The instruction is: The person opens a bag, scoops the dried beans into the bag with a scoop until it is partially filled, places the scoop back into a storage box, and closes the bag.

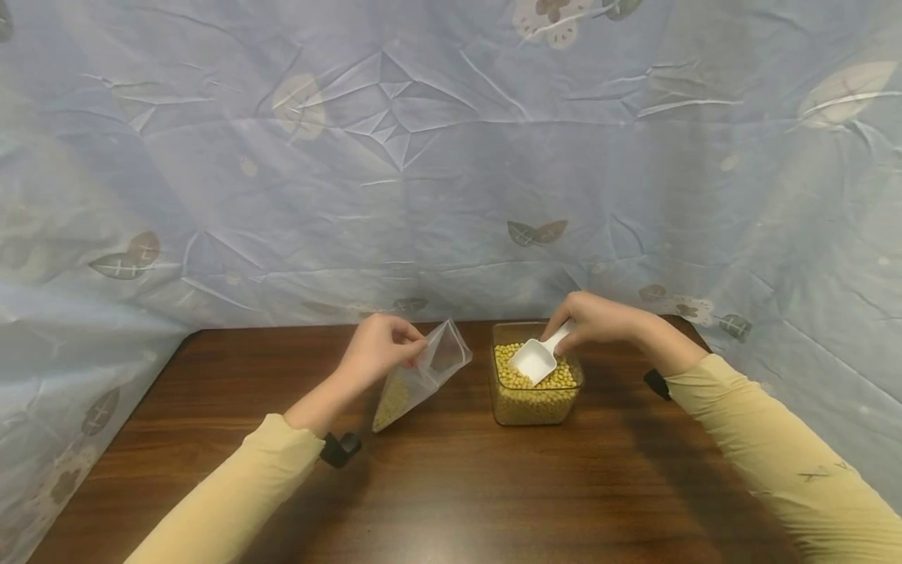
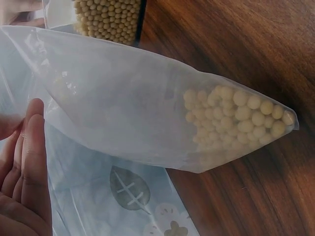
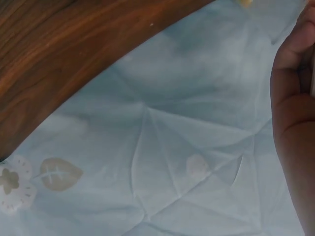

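My left hand (image 1: pixel 384 345) pinches the upper edge of a clear plastic bag (image 1: pixel 427 377), which hangs tilted with its mouth spread toward the right. Yellow soybeans (image 2: pixel 241 115) fill the bag's bottom corner, seen closely in the left wrist view. In my right hand (image 1: pixel 595 319) is the handle of a white scoop (image 1: pixel 535 360). The scoop's bowl rests among the soybeans inside a clear square container (image 1: pixel 534 415). At the right edge of the right wrist view, part of my right hand (image 3: pixel 295 88) shows; the scoop's bowl is out of that view.
Both the bag and the container are over a dark brown wooden table (image 1: pixel 451 486). A pale blue curtain (image 1: pixel 423 196) with leaf and flower prints hangs behind the table and along its sides. A black wrist strap piece (image 1: pixel 341 450) sits at my left wrist.
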The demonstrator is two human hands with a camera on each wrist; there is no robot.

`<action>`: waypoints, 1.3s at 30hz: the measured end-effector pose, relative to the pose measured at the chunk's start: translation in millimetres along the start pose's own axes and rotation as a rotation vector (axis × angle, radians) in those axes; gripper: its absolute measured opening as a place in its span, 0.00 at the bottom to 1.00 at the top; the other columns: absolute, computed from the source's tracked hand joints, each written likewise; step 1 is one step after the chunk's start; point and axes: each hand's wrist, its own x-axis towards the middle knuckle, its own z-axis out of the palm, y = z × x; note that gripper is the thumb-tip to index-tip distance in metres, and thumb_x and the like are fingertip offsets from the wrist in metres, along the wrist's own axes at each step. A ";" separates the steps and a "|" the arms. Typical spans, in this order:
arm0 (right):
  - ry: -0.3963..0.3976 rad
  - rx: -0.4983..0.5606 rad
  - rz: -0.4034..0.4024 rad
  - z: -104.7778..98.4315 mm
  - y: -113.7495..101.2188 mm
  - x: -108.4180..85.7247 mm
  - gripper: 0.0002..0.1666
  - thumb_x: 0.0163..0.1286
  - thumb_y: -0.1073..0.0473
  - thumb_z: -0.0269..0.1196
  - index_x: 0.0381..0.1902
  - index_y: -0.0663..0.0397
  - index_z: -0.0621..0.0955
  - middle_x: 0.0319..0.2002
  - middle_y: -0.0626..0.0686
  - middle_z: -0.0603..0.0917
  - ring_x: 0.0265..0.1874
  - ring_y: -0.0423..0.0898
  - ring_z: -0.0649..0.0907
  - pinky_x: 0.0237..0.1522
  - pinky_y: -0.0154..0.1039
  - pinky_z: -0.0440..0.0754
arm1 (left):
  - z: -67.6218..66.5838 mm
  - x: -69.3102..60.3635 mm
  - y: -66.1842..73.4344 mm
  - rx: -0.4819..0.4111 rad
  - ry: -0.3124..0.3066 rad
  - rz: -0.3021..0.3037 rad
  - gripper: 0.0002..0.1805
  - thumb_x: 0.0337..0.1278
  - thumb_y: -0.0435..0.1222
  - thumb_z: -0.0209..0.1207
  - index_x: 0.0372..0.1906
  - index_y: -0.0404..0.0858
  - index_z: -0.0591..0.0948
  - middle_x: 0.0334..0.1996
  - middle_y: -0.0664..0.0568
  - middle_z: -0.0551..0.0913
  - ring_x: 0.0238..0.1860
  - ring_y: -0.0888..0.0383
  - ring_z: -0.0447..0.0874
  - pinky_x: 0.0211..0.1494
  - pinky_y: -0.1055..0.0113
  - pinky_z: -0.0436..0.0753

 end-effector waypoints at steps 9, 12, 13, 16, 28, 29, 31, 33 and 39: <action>-0.074 0.015 0.029 11.6 -11.2 9.9 0.13 0.59 0.64 0.79 0.42 0.63 0.93 0.41 0.60 0.94 0.38 0.45 0.91 0.39 0.31 0.86 | 1.7 -0.4 -0.8 -0.028 -0.010 0.016 0.08 0.69 0.35 0.67 0.42 0.34 0.92 0.31 0.46 0.94 0.30 0.48 0.94 0.40 0.61 0.91; -0.074 0.014 0.020 14.5 -11.2 10.9 0.13 0.59 0.65 0.79 0.42 0.63 0.93 0.41 0.60 0.94 0.38 0.45 0.91 0.39 0.31 0.86 | 2.1 -0.7 -0.4 -0.035 -0.011 0.013 0.08 0.69 0.35 0.68 0.43 0.33 0.92 0.31 0.46 0.94 0.32 0.45 0.95 0.40 0.60 0.91; -0.074 0.012 0.018 15.5 -10.8 10.9 0.13 0.59 0.64 0.79 0.42 0.63 0.93 0.41 0.59 0.94 0.39 0.46 0.91 0.40 0.32 0.86 | 2.2 -0.9 -0.3 -0.038 -0.011 0.012 0.08 0.69 0.35 0.67 0.43 0.33 0.92 0.31 0.46 0.94 0.32 0.45 0.95 0.41 0.60 0.92; -0.078 0.003 0.014 18.8 -10.5 9.7 0.13 0.60 0.63 0.78 0.43 0.62 0.93 0.41 0.58 0.94 0.40 0.47 0.91 0.41 0.33 0.87 | 3.0 -0.3 -0.8 -0.040 -0.015 0.008 0.08 0.69 0.35 0.67 0.43 0.34 0.92 0.31 0.46 0.94 0.32 0.45 0.95 0.41 0.60 0.92; -0.074 -0.107 -0.007 28.5 -13.7 6.1 0.08 0.67 0.62 0.74 0.43 0.57 0.92 0.39 0.51 0.93 0.35 0.37 0.86 0.38 0.34 0.85 | 2.4 -0.1 -0.6 -0.041 -0.019 -0.013 0.08 0.69 0.36 0.68 0.42 0.35 0.92 0.30 0.47 0.93 0.31 0.47 0.94 0.39 0.62 0.91; -0.073 -0.101 -0.017 28.7 -12.8 6.1 0.08 0.67 0.62 0.74 0.43 0.57 0.91 0.39 0.51 0.93 0.35 0.37 0.86 0.38 0.34 0.85 | 2.2 -0.2 -1.0 -0.043 -0.018 -0.011 0.08 0.69 0.35 0.68 0.42 0.35 0.92 0.30 0.47 0.93 0.31 0.48 0.94 0.38 0.62 0.90; -0.071 -0.078 -0.040 28.4 -11.2 6.1 0.08 0.68 0.62 0.74 0.44 0.58 0.91 0.39 0.51 0.93 0.35 0.37 0.86 0.38 0.34 0.84 | 2.2 -0.2 -1.8 -0.043 -0.015 -0.006 0.08 0.69 0.35 0.68 0.42 0.34 0.92 0.30 0.47 0.93 0.30 0.49 0.94 0.38 0.63 0.90; -0.072 -0.042 -0.064 27.4 -9.0 5.8 0.09 0.68 0.62 0.74 0.44 0.58 0.91 0.40 0.52 0.93 0.35 0.37 0.85 0.38 0.34 0.84 | 2.4 -0.1 -2.5 -0.042 -0.014 0.001 0.08 0.69 0.35 0.68 0.42 0.34 0.92 0.30 0.47 0.93 0.30 0.50 0.94 0.37 0.64 0.90; -0.091 0.088 -0.066 21.7 -4.0 3.7 0.08 0.68 0.63 0.74 0.43 0.59 0.91 0.39 0.53 0.93 0.33 0.37 0.85 0.35 0.34 0.86 | 2.5 1.4 -2.0 -0.045 -0.018 0.004 0.08 0.68 0.35 0.68 0.42 0.35 0.92 0.30 0.47 0.93 0.30 0.48 0.94 0.37 0.65 0.89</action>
